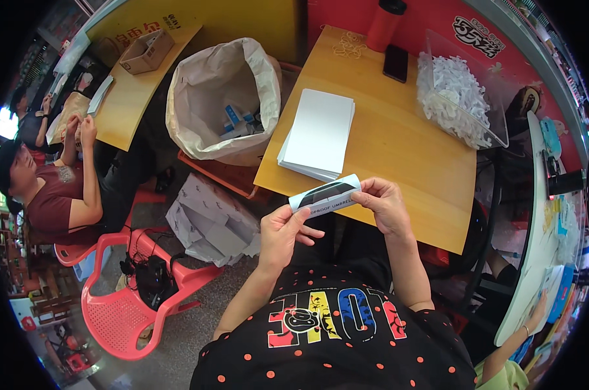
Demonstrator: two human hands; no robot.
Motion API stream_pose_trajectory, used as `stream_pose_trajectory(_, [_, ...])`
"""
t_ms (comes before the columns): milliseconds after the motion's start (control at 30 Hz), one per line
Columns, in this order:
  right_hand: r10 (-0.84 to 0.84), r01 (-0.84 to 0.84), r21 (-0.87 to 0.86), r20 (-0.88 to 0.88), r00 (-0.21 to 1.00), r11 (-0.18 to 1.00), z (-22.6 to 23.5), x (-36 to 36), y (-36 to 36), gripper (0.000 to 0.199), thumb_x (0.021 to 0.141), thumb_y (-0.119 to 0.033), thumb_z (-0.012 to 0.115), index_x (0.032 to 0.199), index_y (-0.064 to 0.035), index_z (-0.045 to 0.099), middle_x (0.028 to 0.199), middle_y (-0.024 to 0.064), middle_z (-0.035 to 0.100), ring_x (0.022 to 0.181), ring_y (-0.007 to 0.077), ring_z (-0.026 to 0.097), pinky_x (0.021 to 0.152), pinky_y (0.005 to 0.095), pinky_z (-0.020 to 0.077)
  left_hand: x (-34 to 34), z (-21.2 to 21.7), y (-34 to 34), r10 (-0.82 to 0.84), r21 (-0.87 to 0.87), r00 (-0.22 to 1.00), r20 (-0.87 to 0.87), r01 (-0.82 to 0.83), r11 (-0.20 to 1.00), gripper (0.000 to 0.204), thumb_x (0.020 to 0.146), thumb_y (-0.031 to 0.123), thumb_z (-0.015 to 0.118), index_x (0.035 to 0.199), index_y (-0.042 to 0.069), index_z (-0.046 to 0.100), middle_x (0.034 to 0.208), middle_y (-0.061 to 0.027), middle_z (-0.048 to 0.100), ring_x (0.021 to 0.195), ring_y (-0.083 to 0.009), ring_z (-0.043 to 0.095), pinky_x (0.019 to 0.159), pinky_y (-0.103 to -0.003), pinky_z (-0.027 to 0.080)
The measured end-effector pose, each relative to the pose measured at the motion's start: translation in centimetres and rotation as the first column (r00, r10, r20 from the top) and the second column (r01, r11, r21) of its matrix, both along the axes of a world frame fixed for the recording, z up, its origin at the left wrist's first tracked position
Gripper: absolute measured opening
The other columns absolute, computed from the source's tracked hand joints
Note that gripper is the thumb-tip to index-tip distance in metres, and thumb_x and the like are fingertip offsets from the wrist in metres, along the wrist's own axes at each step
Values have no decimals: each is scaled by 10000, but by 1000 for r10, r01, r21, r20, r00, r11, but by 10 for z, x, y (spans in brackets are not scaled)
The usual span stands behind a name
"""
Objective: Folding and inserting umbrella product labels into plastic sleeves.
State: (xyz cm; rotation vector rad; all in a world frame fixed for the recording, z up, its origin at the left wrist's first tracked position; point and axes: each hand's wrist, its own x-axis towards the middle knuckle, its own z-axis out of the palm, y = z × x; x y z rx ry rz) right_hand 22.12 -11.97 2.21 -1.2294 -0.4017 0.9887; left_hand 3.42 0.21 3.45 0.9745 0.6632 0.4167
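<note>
Between my two hands is a curled printed card (323, 196), light blue and white with a dark umbrella picture, bent into a tube-like shape. My left hand (282, 235) pinches its left end between thumb and fingers, the other fingers partly spread. At the opposite end, my right hand (386, 207) grips it with thumb and fingertips. The card is held in the air at the near edge of the wooden table (398, 175). Just beyond it lies a stack of white cards (320, 130), slightly uneven at its edges.
A clear bin (497, 130) of white plastic pieces stands right, near a black phone (396, 64) and red bottle (383, 29). Left of the table, a large white sack (177, 107) holds blue-and-white pieces (238, 120). A red chair (115, 318) and a seated co-worker (60, 188) are farther left.
</note>
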Motion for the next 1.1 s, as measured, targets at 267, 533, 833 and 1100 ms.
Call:
stream_pose_trajectory(267, [-25, 25, -2, -3, 1000, 1000, -2, -2, 3, 108, 779, -12, 711, 872, 10, 659, 798, 49, 664, 734, 97, 605, 712, 226, 476, 6, -13, 2, -3, -241, 984, 179, 46, 969, 284, 963, 175, 510, 1117, -55, 569, 1048, -187, 637, 837, -247, 686, 564, -245, 579])
stream_pose_trajectory(533, [2, -2, -38, -3, 1000, 999, -8, -6, 2, 104, 801, -25, 692, 889, 3, 644, 781, 41, 654, 612, 50, 547, 542, 169, 408, 7, -23, 1, 56, -162, 981, 187, -26, 986, 308, 972, 163, 484, 1078, -115, 564, 993, -210, 650, 880, -268, 679, 770, -329, 569])
stream_pose_trajectory(833, [40, -39, 8, -157, 987, 999, -2, -29, 6, 228, 840, -22, 647, 1055, 46, 612, 858, 85, 659, 486, 30, 492, 403, 151, 400, 10, -24, -6, 44, -47, 992, 118, -39, 998, 294, 965, 139, 478, 1045, -126, 578, 958, -218, 656, 850, -282, 684, 748, -333, 573])
stream_pose_trajectory(1100, [6, 3, 62, -136, 991, 998, -7, -26, 2, 190, 851, -27, 639, 1025, 48, 626, 861, 85, 662, 480, 26, 478, 407, 146, 386, 18, -26, -9, -3, 61, 999, 40, 1, 998, 212, 877, 37, 617, 1053, -82, 611, 961, -173, 666, 807, -227, 682, 726, -300, 570])
